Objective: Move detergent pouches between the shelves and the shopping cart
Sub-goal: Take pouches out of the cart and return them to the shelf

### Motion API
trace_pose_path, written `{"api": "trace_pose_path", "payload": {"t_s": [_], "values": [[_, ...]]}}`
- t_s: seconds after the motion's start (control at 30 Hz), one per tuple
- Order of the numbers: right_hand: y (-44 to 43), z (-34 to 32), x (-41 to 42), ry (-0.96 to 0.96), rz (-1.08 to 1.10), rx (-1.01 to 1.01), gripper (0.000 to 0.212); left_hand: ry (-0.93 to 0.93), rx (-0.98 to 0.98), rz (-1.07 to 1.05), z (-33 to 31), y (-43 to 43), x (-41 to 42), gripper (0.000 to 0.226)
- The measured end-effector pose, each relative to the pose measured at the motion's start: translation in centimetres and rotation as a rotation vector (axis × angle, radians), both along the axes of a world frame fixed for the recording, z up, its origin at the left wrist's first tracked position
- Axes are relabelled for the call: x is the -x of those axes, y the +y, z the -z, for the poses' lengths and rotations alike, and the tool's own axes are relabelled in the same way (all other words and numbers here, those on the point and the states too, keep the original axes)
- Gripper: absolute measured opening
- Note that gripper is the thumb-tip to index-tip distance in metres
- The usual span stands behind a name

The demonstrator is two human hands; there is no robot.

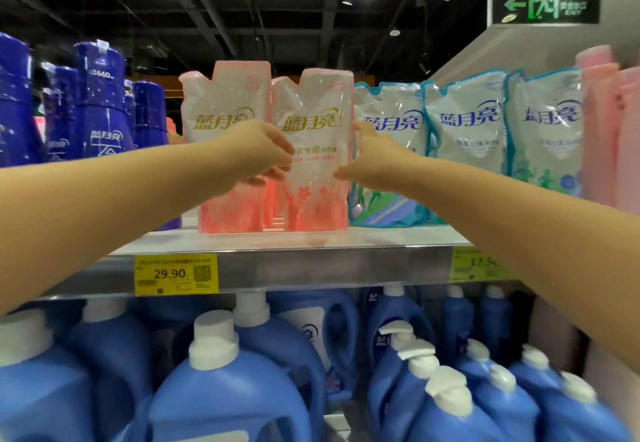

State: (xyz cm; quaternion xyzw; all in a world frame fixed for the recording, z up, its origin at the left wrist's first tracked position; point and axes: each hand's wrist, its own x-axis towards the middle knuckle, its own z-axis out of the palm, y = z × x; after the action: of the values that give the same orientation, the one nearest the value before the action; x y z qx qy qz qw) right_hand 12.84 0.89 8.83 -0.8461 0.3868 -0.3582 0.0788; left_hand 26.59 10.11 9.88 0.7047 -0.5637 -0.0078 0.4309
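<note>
Pink-and-white plastic fills the middle of our head-camera view: two detergent pouches stand upright and touching at the front of the upper shelf [346, 263]. We reach with both bare arms for the right pink pouch [313, 195], whose base sits on the shelf, level with the left pink pouch [225, 102] beside it.

Our left hand [263, 150] curls its fingers [277, 174] round the pouch's left edge, in the seam between the two packs. Our right hand [372, 161] clamps the right edge, thumb raised along the side and fingertips folded onto the front panel.

Just right of our grip stand teal-trimmed pouches [465, 119] in a row, with pale pink bottles [606, 123] at the far right. Dark blue bottles [100, 102] crowd the shelf's left end. A yellow price tag [176, 273] reading 29.90 hangs on the shelf lip below the pink packs. Blue jugs [225, 393] with white caps pack the shelf beneath. A green exit sign [545, 3] hangs upper right under the dark ceiling.
</note>
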Motion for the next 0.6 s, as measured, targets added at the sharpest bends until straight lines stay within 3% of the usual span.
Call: {"api": "trace_pose_path", "payload": {"t_s": [0.1,0.3,0.6], "values": [[1.3,0.0,1.7,0.022,-0.034,0.106,0.057,-0.058,0.062,-0.019,-0.1,1.0,2.1,0.007],[4.5,0.4,6.2,-0.012,-0.063,0.203,0.025,-0.178,0.189,-0.071,0.9,3.2,7.4,0.010],[11.2,4.4,14.4,-0.141,-0.103,0.292,0.022,-0.383,0.318,-0.212,5.7,7.9,15.1,0.021]]}}
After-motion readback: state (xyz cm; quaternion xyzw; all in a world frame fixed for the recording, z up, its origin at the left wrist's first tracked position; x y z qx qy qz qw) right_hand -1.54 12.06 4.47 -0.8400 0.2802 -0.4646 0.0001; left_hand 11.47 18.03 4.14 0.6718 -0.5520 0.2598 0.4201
